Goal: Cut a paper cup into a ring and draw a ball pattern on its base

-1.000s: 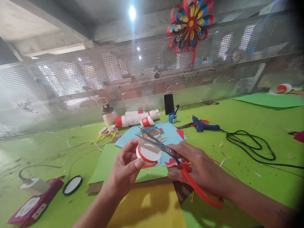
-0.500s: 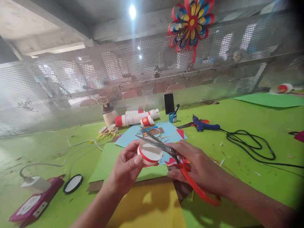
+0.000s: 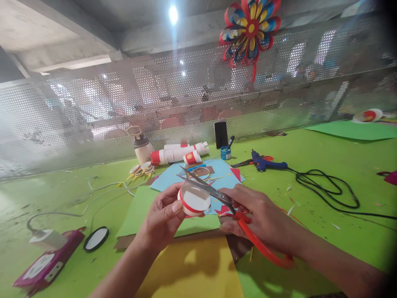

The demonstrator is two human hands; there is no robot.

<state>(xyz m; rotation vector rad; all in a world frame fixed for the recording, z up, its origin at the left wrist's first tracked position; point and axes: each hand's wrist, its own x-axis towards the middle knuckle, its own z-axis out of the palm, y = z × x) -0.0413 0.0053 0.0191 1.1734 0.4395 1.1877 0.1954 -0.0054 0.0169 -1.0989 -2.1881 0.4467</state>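
Note:
My left hand (image 3: 161, 217) is closed round a small white paper cup with a red band (image 3: 192, 200), held above the coloured sheets. My right hand (image 3: 262, 217) grips red-handled scissors (image 3: 217, 194); their open blades reach across the cup's rim. Under the hands lie a yellow sheet (image 3: 194, 271), a light green sheet (image 3: 139, 209) and a blue sheet (image 3: 221, 176).
The green table (image 3: 325, 151) carries a blue glue gun (image 3: 266, 164) with a black cord (image 3: 325, 188), a stack of cups lying flat (image 3: 176, 155), a bottle (image 3: 141, 147), a black phone (image 3: 220, 135), a round mirror (image 3: 96, 239) and a magenta box (image 3: 46, 265). A perforated metal screen stands behind.
The cup and both hands have shifted only slightly; the scissors stay at the cup's rim.

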